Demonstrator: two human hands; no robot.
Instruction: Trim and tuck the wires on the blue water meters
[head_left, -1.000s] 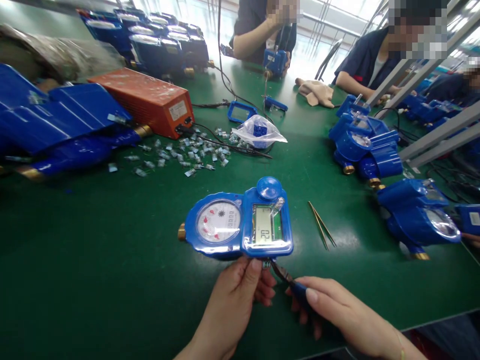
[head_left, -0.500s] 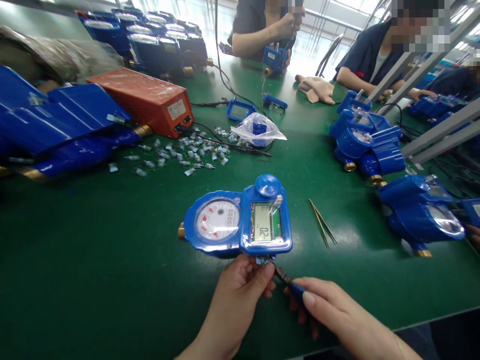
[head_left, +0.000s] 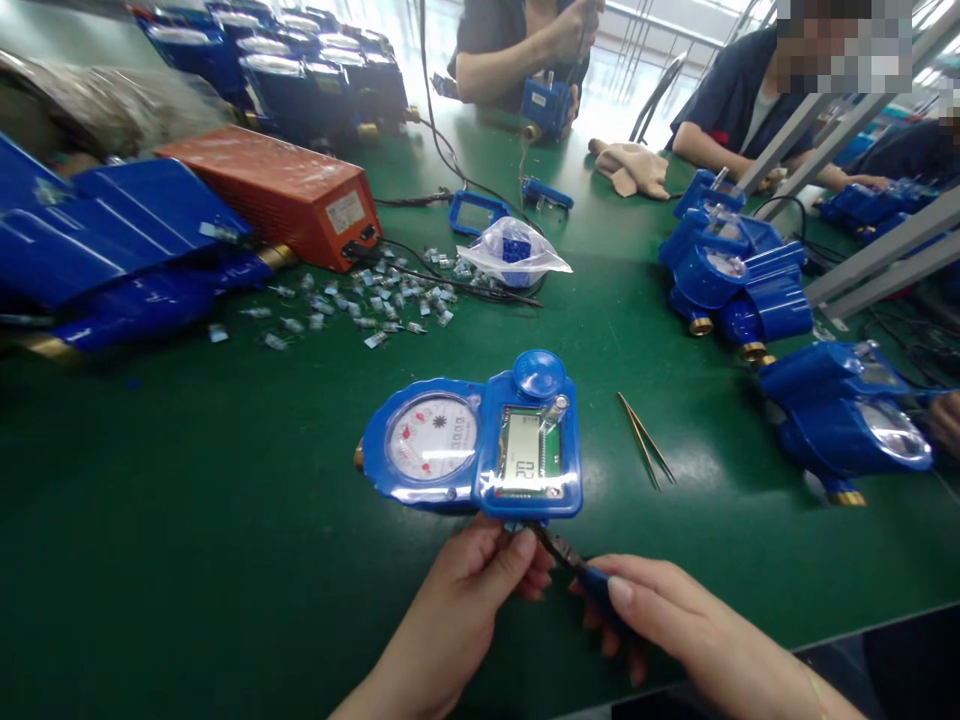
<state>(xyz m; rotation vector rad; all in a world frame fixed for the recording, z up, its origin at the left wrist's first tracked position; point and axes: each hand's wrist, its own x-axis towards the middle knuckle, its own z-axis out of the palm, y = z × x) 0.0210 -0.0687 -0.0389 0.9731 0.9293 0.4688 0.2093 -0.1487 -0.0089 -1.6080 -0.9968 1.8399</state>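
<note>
A blue water meter (head_left: 450, 500) with a round dial and a lit-free digital display reading 20 lies on the table in front of me. At its near edge, my left hand (head_left: 480, 570) pinches a small clear seal with a pale blue tag (head_left: 514, 527), mostly hidden by the fingers. My right hand (head_left: 660, 610) is closed round the blue handles of a pair of pliers (head_left: 592, 583). The dark jaws reach in beside my left thumb, just under the meter's display housing; their tips are partly hidden. Brass-coloured tweezers (head_left: 646, 440) lie right of the meter.
Many loose seals (head_left: 375, 300) are scattered beyond the meter, near an orange box (head_left: 277, 190) and a plastic bag (head_left: 517, 250) with blue parts. More blue meters stand at left (head_left: 135, 240) and right (head_left: 840, 420). Co-workers sit across the table by grey metal posts (head_left: 847, 130).
The pliers' jaws have moved slightly left and in closer under the meter. The seal shows less between my left fingers. The meter has tipped a little, and the view has shifted slightly.
</note>
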